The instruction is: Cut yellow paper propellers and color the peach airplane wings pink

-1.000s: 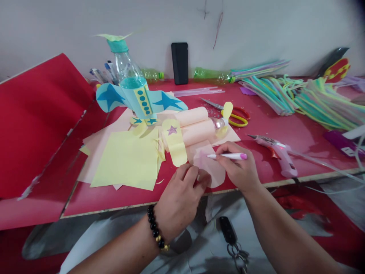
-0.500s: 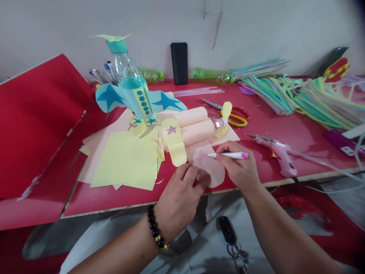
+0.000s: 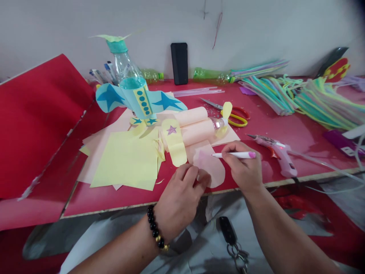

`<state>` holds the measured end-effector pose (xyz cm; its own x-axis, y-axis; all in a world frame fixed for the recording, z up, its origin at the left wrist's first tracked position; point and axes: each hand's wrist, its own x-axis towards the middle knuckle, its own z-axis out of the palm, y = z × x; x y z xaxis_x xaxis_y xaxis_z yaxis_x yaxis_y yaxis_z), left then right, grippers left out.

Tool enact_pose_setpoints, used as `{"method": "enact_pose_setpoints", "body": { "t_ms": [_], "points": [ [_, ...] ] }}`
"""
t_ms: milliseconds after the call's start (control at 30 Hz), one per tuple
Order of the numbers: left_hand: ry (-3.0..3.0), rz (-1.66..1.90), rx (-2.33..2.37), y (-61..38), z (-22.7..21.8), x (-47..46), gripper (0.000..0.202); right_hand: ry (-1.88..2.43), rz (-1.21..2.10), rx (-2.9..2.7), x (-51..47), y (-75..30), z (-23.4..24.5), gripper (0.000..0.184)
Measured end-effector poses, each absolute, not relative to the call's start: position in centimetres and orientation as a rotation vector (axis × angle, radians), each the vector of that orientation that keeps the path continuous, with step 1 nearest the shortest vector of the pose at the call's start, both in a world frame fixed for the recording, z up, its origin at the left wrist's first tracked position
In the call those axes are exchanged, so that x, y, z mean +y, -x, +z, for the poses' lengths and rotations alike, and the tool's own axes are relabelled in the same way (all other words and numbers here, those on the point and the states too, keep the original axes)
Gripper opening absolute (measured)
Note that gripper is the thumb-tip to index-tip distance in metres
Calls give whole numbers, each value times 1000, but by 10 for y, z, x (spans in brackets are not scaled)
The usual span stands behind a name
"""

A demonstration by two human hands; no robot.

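Note:
A rounded pale pink paper piece (image 3: pixel 212 167) lies at the table's front edge, with a faint purple mark near its upper left. My left hand (image 3: pixel 182 186) has its fingers curled over the paper's lower left edge and grips it; the fingertips are partly hidden. In my right hand (image 3: pixel 246 167) is a white felt-tip pen (image 3: pixel 236 155) with a pink-purple end, its tip pointing left just over the paper. Beside the paper lie a yellow paper strip (image 3: pixel 173 146) with a purple star and a pink paper-wrapped bottle (image 3: pixel 198 131) with a yellow propeller.
A bottle plane (image 3: pixel 134 95) with blue wings stands behind yellow sheets (image 3: pixel 122 160). Scissors (image 3: pixel 234 114) and a glue gun (image 3: pixel 276 150) lie to the right. Pastel strips (image 3: pixel 270 93) are piled at back right. A black phone (image 3: pixel 179 64) leans on the wall.
My right hand has shifted slightly right with the felt-tip pen, drawing its tip away from the purple mark. My left hand keeps its place on the paper.

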<state>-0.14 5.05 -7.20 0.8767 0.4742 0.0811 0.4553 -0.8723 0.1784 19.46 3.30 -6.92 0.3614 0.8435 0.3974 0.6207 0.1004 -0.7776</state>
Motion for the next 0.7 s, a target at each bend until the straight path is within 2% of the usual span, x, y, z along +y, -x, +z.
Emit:
{"method": "enact_pose_setpoints", "body": {
  "t_ms": [167,333,500,700],
  "points": [
    [-2914,200,716,1,-73,51,29,1660,206,-1359,36,-194,-71,14],
    [-2900,203,719,1,-74,52,30,1600,314,-1439,37,-193,-72,11],
    [-2907,193,702,1,-73,51,29,1633,226,-1415,35,-193,-72,12],
    [-2865,219,736,2,-74,51,31,1599,302,-1436,36,-194,-73,10]
  ]
}}
